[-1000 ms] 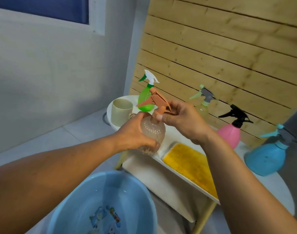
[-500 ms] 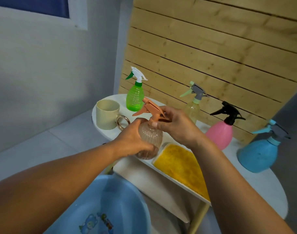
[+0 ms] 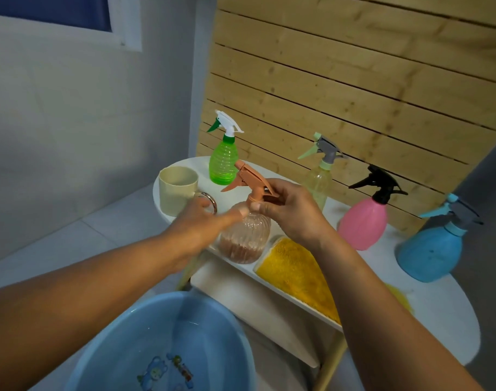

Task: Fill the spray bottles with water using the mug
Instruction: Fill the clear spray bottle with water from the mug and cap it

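My hands at the peach spray bottle (image 3: 245, 238)

My right hand (image 3: 290, 213) pinches its trigger head; my left hand (image 3: 197, 224) rests open against its side.

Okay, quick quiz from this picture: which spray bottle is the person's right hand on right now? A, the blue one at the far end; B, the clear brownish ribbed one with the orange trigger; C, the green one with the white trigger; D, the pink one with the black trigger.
B: the right hand grips the orange sprayer head at the neck of the ribbed bottle, which stands at the table's front edge by the yellow cloth.
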{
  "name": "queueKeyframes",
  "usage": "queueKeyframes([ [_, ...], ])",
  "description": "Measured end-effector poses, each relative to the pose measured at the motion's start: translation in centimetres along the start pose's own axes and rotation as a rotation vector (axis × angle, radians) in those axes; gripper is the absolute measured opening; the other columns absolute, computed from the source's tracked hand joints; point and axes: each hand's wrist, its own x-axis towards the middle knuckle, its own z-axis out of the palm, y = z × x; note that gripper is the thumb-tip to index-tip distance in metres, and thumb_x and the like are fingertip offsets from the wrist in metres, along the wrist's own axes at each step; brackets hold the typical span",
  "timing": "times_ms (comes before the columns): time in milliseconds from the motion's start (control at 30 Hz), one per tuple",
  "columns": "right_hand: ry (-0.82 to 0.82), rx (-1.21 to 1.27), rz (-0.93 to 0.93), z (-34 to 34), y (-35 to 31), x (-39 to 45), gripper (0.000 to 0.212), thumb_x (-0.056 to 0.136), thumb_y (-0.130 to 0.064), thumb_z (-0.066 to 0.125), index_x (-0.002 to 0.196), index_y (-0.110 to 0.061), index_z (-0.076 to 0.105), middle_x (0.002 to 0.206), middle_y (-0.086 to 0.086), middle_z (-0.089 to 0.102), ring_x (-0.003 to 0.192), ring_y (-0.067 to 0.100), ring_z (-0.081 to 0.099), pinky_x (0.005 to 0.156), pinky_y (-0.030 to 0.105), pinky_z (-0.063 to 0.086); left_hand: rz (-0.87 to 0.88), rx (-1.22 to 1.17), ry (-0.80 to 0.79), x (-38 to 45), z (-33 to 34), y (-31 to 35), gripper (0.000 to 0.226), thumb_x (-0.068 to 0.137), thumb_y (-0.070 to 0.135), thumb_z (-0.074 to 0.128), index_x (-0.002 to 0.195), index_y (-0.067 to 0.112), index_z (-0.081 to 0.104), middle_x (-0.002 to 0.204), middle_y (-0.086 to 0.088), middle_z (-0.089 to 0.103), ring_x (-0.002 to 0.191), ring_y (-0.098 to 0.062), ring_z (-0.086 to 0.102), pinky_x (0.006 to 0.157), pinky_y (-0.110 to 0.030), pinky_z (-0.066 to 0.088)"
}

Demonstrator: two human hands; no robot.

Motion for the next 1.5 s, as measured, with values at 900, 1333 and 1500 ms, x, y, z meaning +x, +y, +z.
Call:
queueKeyframes([
  [900, 0.121, 0.103, 0.097, 2.4, 1.0, -1.9, 0.021, 0.092, -0.037, 0.073, 0.109, -0.026, 0.077, 0.121, -0.002, 0.064, 0.11, 0.006, 0.065, 0.1, 0.037, 0.054, 0.545, 0.387, -0.185, 3.6, -1.8, 7.8, 0.019, 0.098, 0.019, 0.072, 0.115, 0.018, 0.079, 0.091, 0.015, 0.073, 0.078, 0.014, 0.067, 0.065, -0.001, 0.046],
  [1333, 0.271, 0.166, 0.135, 4.8, 0.4, -2.7, 0.045, 0.095, -0.05, 0.063, 0.134, -0.031, 0.051, 0.12, -0.012, 0.064, 0.111, 0.0, 0.061, 0.096, 0.026, 0.051, 0.524, 0.382, -0.198, 3.2, -1.6, 8.2, 0.019, 0.099, 0.011, 0.07, 0.116, 0.008, 0.078, 0.076, 0.015, 0.068, 0.057, 0.012, 0.062, 0.056, -0.003, 0.044],
  [1500, 0.345, 0.124, 0.126, 4.9, 0.9, -1.9, 0.027, 0.086, -0.039, 0.077, 0.105, -0.022, 0.067, 0.108, -0.002, 0.069, 0.1, 0.01, 0.067, 0.094, 0.043, 0.055, 0.528, 0.413, -0.206, 3.3, -1.6, 8.2, 0.017, 0.098, 0.014, 0.071, 0.114, 0.013, 0.078, 0.08, 0.013, 0.069, 0.059, 0.013, 0.062, 0.057, -0.004, 0.044],
])
